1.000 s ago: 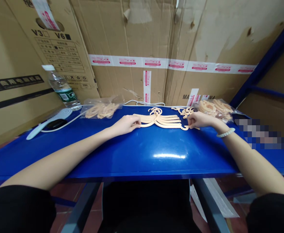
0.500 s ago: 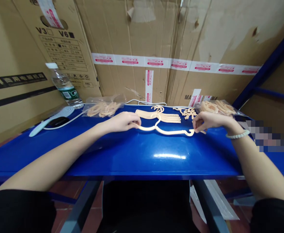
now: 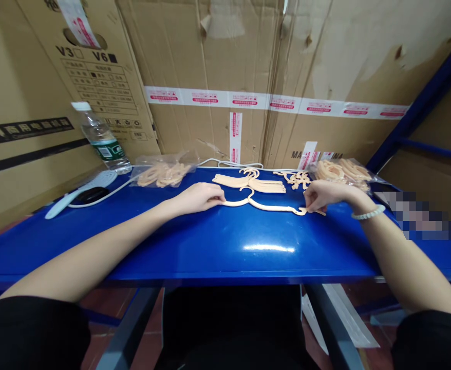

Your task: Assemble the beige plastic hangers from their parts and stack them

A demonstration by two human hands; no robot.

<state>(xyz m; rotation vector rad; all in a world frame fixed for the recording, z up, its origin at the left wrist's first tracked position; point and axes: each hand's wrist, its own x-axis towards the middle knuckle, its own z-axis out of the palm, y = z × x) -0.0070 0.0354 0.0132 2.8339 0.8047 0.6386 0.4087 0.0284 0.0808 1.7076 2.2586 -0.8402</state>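
Observation:
A beige clothes hanger (image 3: 268, 207) lies low over the blue table, its hook pointing away from me. My left hand (image 3: 207, 197) is closed, fingertips pinching the hanger's left arm, whose end they hide. At the hanger's right end is a small beige hook piece (image 3: 299, 211), touching it; whether the two are joined I cannot tell. My right hand (image 3: 318, 195) is closed on this piece, and a tip shows past the fingers. Just behind lies a stack of matching hangers (image 3: 231, 181). A pile of small curly beige pieces (image 3: 298, 179) is beside the stack.
Clear bags of beige parts lie at the back left (image 3: 164, 173) and back right (image 3: 343, 169). Further left are a water bottle (image 3: 108, 146), a pale blue hairbrush (image 3: 82, 192) and a black object (image 3: 90, 195) with a white cable. Cardboard (image 3: 210, 128) walls the table's back.
The hanger has tilted down flatter, its hook dropping toward the table. My right hand has turned slightly at the hook piece, and both hands keep their grip.

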